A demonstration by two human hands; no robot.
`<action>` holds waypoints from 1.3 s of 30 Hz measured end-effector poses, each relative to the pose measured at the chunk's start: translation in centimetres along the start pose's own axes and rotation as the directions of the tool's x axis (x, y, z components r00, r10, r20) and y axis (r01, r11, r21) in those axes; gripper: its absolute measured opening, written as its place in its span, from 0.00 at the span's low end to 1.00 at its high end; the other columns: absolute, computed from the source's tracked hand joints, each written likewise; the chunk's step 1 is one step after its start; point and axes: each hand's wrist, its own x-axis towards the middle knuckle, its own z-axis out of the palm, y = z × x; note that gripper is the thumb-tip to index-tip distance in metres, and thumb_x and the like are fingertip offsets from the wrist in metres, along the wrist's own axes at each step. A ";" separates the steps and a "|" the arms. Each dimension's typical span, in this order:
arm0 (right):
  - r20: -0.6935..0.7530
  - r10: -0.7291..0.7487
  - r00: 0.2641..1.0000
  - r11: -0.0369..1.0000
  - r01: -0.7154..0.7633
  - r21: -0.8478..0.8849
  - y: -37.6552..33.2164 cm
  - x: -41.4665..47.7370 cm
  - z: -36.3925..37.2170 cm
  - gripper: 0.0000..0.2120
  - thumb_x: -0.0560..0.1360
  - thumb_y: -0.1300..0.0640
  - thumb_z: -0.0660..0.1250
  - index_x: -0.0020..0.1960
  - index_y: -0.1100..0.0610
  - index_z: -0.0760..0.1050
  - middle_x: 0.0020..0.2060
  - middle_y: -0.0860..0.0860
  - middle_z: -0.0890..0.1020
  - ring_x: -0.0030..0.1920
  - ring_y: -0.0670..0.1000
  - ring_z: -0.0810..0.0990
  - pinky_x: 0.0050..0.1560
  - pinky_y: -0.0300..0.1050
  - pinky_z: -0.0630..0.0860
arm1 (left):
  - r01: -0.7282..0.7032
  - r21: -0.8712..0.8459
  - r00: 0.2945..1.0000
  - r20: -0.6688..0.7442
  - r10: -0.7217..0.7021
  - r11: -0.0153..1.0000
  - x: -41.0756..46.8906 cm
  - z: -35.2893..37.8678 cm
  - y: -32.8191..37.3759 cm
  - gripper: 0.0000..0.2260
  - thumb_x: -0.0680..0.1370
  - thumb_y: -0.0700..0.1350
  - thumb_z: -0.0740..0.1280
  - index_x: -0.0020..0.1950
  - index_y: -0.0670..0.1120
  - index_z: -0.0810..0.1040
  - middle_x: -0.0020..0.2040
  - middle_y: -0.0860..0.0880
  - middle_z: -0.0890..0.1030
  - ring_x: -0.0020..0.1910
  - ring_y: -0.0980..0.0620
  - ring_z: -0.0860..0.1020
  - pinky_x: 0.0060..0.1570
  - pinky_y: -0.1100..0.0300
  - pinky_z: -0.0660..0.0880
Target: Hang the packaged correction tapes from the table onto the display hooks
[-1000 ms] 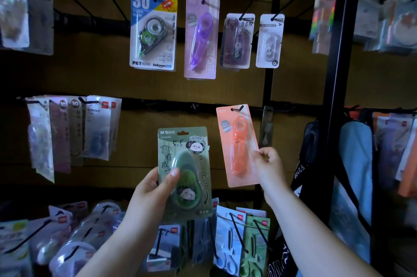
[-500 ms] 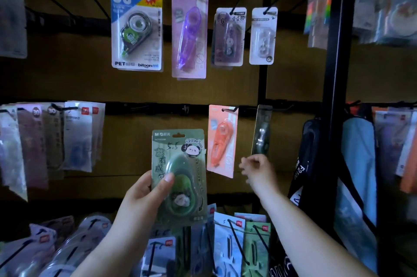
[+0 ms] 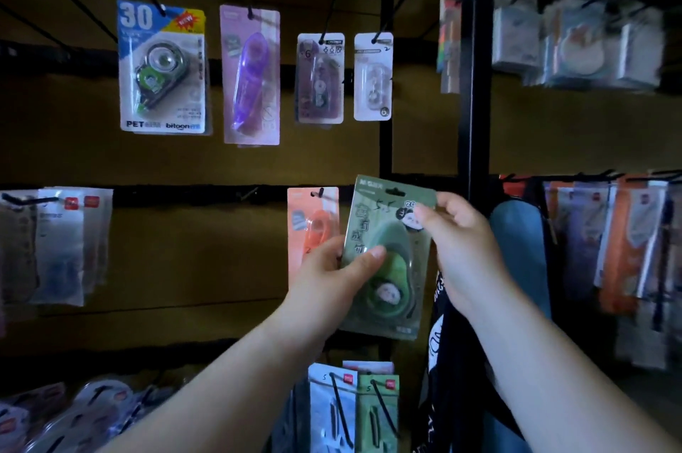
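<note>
Gripping the green correction tape pack [image 3: 383, 260], the left hand [image 3: 332, 275] holds its lower side while the right hand [image 3: 461, 242] pinches its top corner, just beside the hung orange pack [image 3: 312, 227]. Next, its hang-hole probably needs lining up with a hook.

You have one green pack [image 3: 383, 209], one orange pack [image 3: 310, 216] at its nine o'clock, and four packs [image 3: 251, 76] hanging at eleven o'clock.

Dim brownish light; my green card-backed correction tape packet [image 3: 387, 231] blurs slightly, and the far-right clear blister packs [image 3: 575, 46] smear.
</note>
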 end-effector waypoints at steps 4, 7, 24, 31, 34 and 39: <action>-0.126 0.031 0.992 0.999 -0.028 0.027 0.3 1.4 -0.3 0.12 0.77 0.63 0.60 0.37 0.52 0.73 0.36 0.49 0.79 0.37 0.49 0.78 0.41 0.45 0.76 | -0.058 0.099 0.998 -0.023 0.060 0.993 1.6 1.3 0.1 0.09 0.74 0.45 0.67 0.53 0.49 0.73 0.46 0.50 0.82 0.45 0.53 0.82 0.41 0.62 0.81; -0.195 0.050 0.979 0.999 -0.050 0.007 0.7 2.2 -0.2 0.09 0.77 0.63 0.60 0.39 0.55 0.74 0.37 0.50 0.79 0.40 0.52 0.78 0.45 0.47 0.78 | -0.111 0.113 0.991 -0.067 0.119 0.987 1.9 1.6 -0.4 0.19 0.72 0.42 0.69 0.58 0.53 0.66 0.46 0.55 0.76 0.45 0.56 0.79 0.39 0.65 0.80; -0.325 0.183 0.928 0.983 -0.164 0.087 3.6 4.7 1.8 0.09 0.77 0.62 0.58 0.53 0.61 0.74 0.40 0.53 0.79 0.44 0.53 0.78 0.55 0.51 0.76 | -0.041 0.313 0.983 -0.160 0.095 0.949 3.7 0.6 -2.0 0.27 0.74 0.43 0.67 0.71 0.51 0.63 0.67 0.48 0.71 0.48 0.59 0.73 0.32 0.71 0.76; -0.153 0.159 0.975 0.976 -0.178 -0.124 5.7 3.2 1.5 0.24 0.78 0.60 0.57 0.72 0.52 0.56 0.66 0.52 0.71 0.62 0.52 0.74 0.64 0.47 0.71 | 0.004 0.256 0.976 -0.213 0.052 0.967 6.0 1.5 -3.3 0.26 0.77 0.41 0.63 0.73 0.48 0.59 0.68 0.47 0.70 0.58 0.52 0.75 0.37 0.71 0.76; -0.097 0.083 0.992 0.936 -0.111 -0.333 7.7 2.7 1.3 0.28 0.77 0.60 0.59 0.74 0.51 0.53 0.70 0.52 0.67 0.69 0.53 0.67 0.69 0.47 0.66 | -0.005 0.253 0.974 -0.220 0.063 0.968 7.7 1.3 -4.8 0.27 0.77 0.40 0.63 0.74 0.51 0.58 0.69 0.48 0.71 0.63 0.49 0.75 0.52 0.59 0.77; -0.049 0.146 0.988 0.858 -0.151 -0.491 9.4 3.8 1.6 0.33 0.77 0.60 0.59 0.75 0.49 0.46 0.72 0.52 0.63 0.72 0.55 0.63 0.71 0.52 0.64 | -0.001 0.318 0.976 -0.204 0.069 0.948 9.9 0.6 -6.4 0.27 0.78 0.40 0.61 0.75 0.53 0.56 0.67 0.47 0.73 0.58 0.51 0.77 0.45 0.62 0.78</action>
